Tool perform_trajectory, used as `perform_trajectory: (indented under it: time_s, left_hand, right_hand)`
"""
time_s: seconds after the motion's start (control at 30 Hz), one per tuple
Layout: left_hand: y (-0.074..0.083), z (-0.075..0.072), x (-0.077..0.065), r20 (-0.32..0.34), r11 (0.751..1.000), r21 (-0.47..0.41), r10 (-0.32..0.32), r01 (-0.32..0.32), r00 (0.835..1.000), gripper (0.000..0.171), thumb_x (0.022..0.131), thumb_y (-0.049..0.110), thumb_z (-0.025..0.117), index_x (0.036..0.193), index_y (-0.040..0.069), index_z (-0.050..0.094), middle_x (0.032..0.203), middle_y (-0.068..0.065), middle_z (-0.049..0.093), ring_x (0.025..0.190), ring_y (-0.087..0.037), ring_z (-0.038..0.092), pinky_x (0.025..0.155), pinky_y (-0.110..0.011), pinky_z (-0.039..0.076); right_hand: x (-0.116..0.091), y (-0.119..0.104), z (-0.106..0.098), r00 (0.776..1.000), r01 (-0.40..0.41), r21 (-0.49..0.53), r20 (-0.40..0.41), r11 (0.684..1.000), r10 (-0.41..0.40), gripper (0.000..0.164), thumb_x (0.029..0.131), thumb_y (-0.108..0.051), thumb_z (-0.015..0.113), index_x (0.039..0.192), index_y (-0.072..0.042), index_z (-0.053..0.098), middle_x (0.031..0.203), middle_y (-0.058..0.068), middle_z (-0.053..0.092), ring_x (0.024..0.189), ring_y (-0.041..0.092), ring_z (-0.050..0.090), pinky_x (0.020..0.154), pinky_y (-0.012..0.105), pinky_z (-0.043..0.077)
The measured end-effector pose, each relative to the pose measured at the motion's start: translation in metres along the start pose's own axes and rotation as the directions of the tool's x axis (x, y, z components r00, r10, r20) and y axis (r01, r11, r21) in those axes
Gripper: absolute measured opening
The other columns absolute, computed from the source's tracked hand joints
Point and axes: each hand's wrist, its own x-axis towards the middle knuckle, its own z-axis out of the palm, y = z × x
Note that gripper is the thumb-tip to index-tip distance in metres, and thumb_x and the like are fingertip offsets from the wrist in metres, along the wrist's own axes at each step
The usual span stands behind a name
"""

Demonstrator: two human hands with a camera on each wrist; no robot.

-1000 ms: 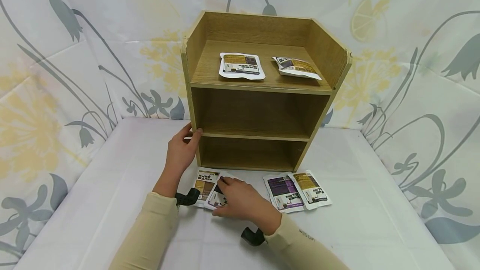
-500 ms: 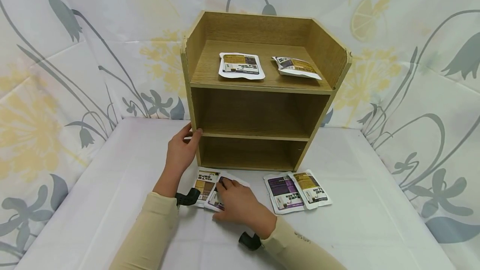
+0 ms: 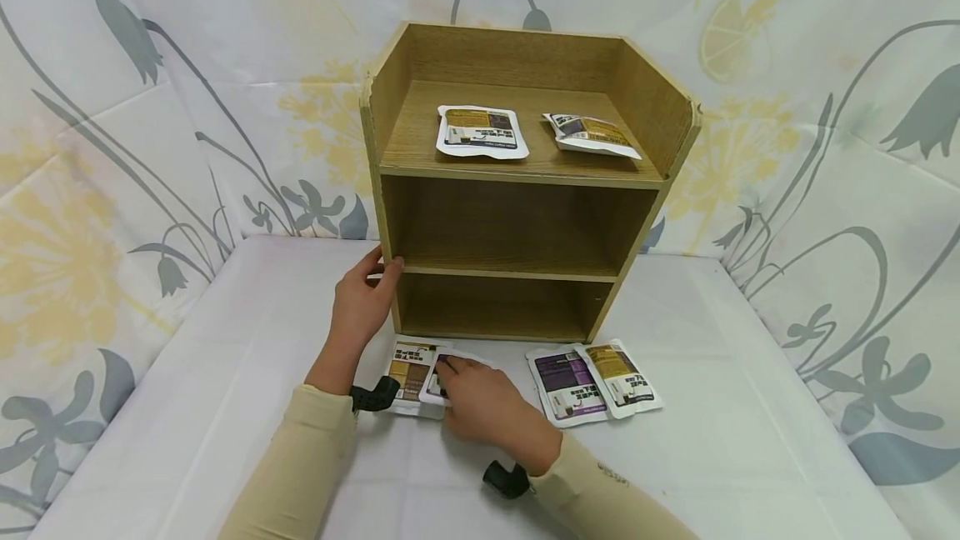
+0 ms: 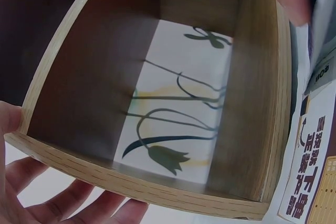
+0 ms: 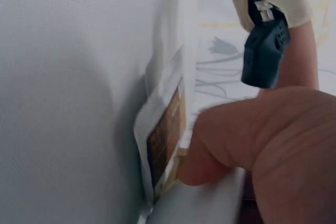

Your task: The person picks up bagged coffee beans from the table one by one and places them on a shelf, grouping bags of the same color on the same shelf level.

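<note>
My left hand [image 3: 360, 307] holds the left side of a small wooden shelf [image 3: 517, 178], thumb on the front edge and fingers round the outer side. In the left wrist view its fingers [image 4: 65, 203] wrap the panel. My right hand [image 3: 487, 407] pinches a white pouch with a dark label [image 3: 433, 390] in front of the shelf, covering most of it. This pouch overlaps a white pouch with a brown and gold label [image 3: 408, 369] lying flat on the table. In the right wrist view the thumb [image 5: 210, 145] bends over the held pouch [image 5: 202, 205].
To the right lie a purple-labelled pouch [image 3: 570, 386] and a gold-labelled pouch [image 3: 621, 377], overlapping. Two more pouches, one flat [image 3: 483, 133] and one tilted [image 3: 592, 137], are on the shelf's top level. Patterned cloth [image 3: 795, 148] hangs behind the white-covered table [image 3: 750, 440].
The dark-labelled pouch has shifted towards the shelf and further over the brown-labelled one, and the right thumb has tucked in at its near edge. The left hand stays on the shelf.
</note>
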Motion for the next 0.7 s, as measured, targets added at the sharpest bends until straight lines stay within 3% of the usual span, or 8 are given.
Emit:
perform_trajectory:
  time_s: [0.17, 0.33, 0.5, 0.7]
  left_hand:
    - [0.0, 0.0, 0.0, 0.001, 1.0, 0.003, -0.005, 0.005, 1.0, 0.063, 0.095, 0.061, 0.046, 0.148, 0.027, 0.042, 0.125, -0.013, 0.062, 0.111, -0.03, 0.065, 0.085, -0.05, 0.055]
    - [-0.001, 0.0, 0.001, 0.008, 1.0, 0.009, -0.008, 0.008, 1.0, 0.064, 0.094, 0.061, 0.046, 0.148, 0.027, 0.042, 0.126, -0.013, 0.062, 0.111, -0.03, 0.064, 0.086, -0.05, 0.055]
    - [0.0, 0.0, 0.001, 0.012, 1.0, 0.004, -0.008, 0.008, 1.0, 0.064, 0.094, 0.062, 0.046, 0.148, 0.027, 0.042, 0.126, -0.013, 0.062, 0.111, -0.03, 0.064, 0.086, -0.05, 0.055]
    - [0.001, -0.001, 0.0, 0.015, 1.0, 0.003, -0.009, 0.009, 1.0, 0.064, 0.094, 0.061, 0.046, 0.148, 0.027, 0.041, 0.127, -0.014, 0.061, 0.112, -0.031, 0.064, 0.086, -0.05, 0.055]
  right_hand:
    - [-0.002, 0.007, -0.007, 0.998, 0.017, -0.005, -0.068, 1.0, -0.018, 0.042, 0.085, -0.017, 0.064, 0.127, -0.011, 0.062, 0.123, 0.002, 0.066, 0.098, 0.022, 0.069, 0.064, 0.035, 0.056]
    - [-0.003, 0.015, -0.016, 0.996, 0.01, -0.035, -0.092, 0.999, -0.013, 0.033, 0.088, -0.014, 0.061, 0.12, -0.018, 0.067, 0.109, -0.003, 0.071, 0.076, 0.017, 0.068, 0.047, 0.031, 0.047]
    - [-0.007, 0.021, -0.027, 0.992, 0.013, -0.011, -0.124, 1.0, -0.014, 0.032, 0.09, -0.011, 0.056, 0.118, -0.022, 0.068, 0.1, -0.006, 0.073, 0.065, 0.012, 0.062, 0.043, 0.03, 0.041]
    - [-0.013, 0.027, -0.042, 0.986, 0.03, 0.055, -0.166, 0.998, -0.02, 0.032, 0.09, -0.012, 0.057, 0.119, -0.021, 0.068, 0.101, -0.005, 0.074, 0.061, 0.01, 0.054, 0.046, 0.026, 0.04]
